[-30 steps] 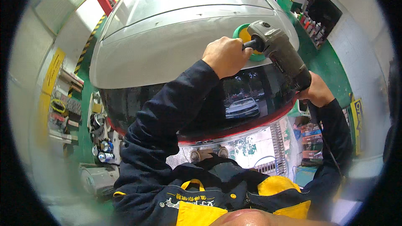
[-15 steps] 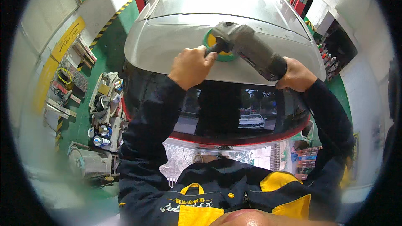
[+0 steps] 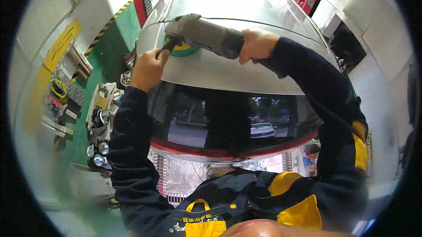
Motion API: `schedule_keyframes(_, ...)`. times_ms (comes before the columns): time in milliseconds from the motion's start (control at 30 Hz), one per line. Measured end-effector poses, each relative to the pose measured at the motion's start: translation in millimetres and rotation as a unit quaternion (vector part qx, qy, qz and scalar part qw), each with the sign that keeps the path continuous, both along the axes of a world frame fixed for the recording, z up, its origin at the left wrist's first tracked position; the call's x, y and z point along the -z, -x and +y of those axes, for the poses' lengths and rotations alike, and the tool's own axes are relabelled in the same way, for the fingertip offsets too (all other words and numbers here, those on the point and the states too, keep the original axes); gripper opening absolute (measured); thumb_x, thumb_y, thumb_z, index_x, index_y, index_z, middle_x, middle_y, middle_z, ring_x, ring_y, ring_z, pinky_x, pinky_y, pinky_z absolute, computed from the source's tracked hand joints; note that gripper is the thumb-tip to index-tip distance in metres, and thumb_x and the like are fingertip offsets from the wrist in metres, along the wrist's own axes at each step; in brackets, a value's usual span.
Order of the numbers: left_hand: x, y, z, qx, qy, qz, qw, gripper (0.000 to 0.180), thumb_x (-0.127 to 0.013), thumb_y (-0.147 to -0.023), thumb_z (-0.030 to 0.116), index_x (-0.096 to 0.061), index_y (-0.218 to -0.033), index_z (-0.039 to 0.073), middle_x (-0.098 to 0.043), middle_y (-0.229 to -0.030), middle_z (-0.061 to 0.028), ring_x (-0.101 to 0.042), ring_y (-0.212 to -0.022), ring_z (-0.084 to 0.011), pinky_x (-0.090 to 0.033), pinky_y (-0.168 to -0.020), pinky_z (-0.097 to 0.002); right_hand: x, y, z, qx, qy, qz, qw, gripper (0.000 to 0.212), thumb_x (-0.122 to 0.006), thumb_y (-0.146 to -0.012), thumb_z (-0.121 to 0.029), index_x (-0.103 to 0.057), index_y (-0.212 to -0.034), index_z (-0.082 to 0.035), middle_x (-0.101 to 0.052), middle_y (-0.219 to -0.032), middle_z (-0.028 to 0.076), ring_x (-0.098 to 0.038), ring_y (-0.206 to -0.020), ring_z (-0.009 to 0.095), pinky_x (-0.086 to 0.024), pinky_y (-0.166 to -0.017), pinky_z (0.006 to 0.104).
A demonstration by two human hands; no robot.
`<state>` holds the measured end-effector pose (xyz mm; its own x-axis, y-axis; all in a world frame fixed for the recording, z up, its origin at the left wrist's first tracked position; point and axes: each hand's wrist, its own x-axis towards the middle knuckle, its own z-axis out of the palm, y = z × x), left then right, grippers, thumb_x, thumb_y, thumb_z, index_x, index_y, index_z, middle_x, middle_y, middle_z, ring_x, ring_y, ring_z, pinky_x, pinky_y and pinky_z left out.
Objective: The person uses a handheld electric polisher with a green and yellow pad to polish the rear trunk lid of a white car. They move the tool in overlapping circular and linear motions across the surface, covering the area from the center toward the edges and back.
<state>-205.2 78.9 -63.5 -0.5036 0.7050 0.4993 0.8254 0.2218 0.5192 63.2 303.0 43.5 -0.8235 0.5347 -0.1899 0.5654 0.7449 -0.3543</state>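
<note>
A dark, dusty car polisher (image 3: 206, 37) lies across the rear of a pale silver car (image 3: 250, 74). Its round pad (image 3: 188, 51), green with yellow showing, sits against the panel near the left side. My left hand (image 3: 148, 69) is closed around the side handle by the tool's head. At the tool's rear end, my right hand (image 3: 260, 46) wraps around the grip. The pad's underside is hidden. Below the panel is dark, glossy glass (image 3: 189, 109) with reflections of trees and a white car.
Bottles and cans (image 3: 102, 161) stand on a cluttered cart to the left, over a green floor (image 3: 83, 123). Red posts (image 3: 137, 0) rise beside the car. Yellow signs (image 3: 61, 46) line the left wall. A dark cord hangs along my right arm.
Both hands have carried the polisher leftward across the panel, and its body now lies closer to level. My right arm reaches further across the car.
</note>
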Motion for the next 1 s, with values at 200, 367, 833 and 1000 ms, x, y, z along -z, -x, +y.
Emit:
schedule_keyframes(200, -6, 44, 38, 0.020, 0.000, 0.005, 1.000, 0.055, -0.060, -0.112, 0.048, -0.074, -0.095, -0.003, -0.072, -0.092, -0.0303, -0.069, -0.095, -0.0543, -0.053, -0.079, -0.0593, -15, 26, 50, -0.063, -0.040, 0.009, 0.997, 0.020, -0.083, -0.074, -0.014, -0.076, -0.076, 0.005, -0.073, -0.071, 0.010, -0.076, -0.064, 0.019, -0.059, -0.059, 0.0358)
schedule_keyframes(367, 7, 59, 56, 0.041, -0.012, 0.019, 0.999, 0.071, -0.055, -0.110, 0.066, -0.073, -0.098, -0.001, -0.067, -0.073, -0.0089, -0.065, -0.068, -0.0219, -0.052, -0.071, -0.0405, -11, -4, 86, -0.239, -0.013, 0.154, 0.959, 0.018, -0.076, -0.100, -0.020, -0.078, -0.099, -0.003, -0.079, -0.096, 0.010, -0.075, -0.081, 0.021, -0.062, -0.076, 0.0414)
schedule_keyframes(833, 37, -6, 123, 0.037, -0.070, -0.132, 0.988, 0.062, -0.058, -0.110, 0.063, -0.068, -0.094, 0.004, -0.062, -0.070, -0.0036, -0.060, -0.061, -0.0151, -0.048, -0.059, -0.0352, -66, -5, 98, -0.228, -0.332, -0.303, 0.864, 0.019, -0.075, -0.100, -0.026, -0.081, -0.092, -0.010, -0.077, -0.086, 0.004, -0.075, -0.077, 0.022, -0.060, -0.068, 0.0416)
schedule_keyframes(1000, 33, -61, 171, 0.105, -0.057, -0.191, 0.974, 0.056, -0.060, -0.111, 0.058, -0.066, -0.097, 0.005, -0.060, -0.070, -0.0012, -0.059, -0.057, -0.0119, -0.047, -0.054, -0.0325, -83, -41, 155, -0.439, -0.458, -0.416, 0.651, 0.020, -0.075, -0.100, -0.028, -0.082, -0.089, -0.012, -0.076, -0.083, 0.002, -0.075, -0.075, 0.022, -0.060, -0.065, 0.0417)
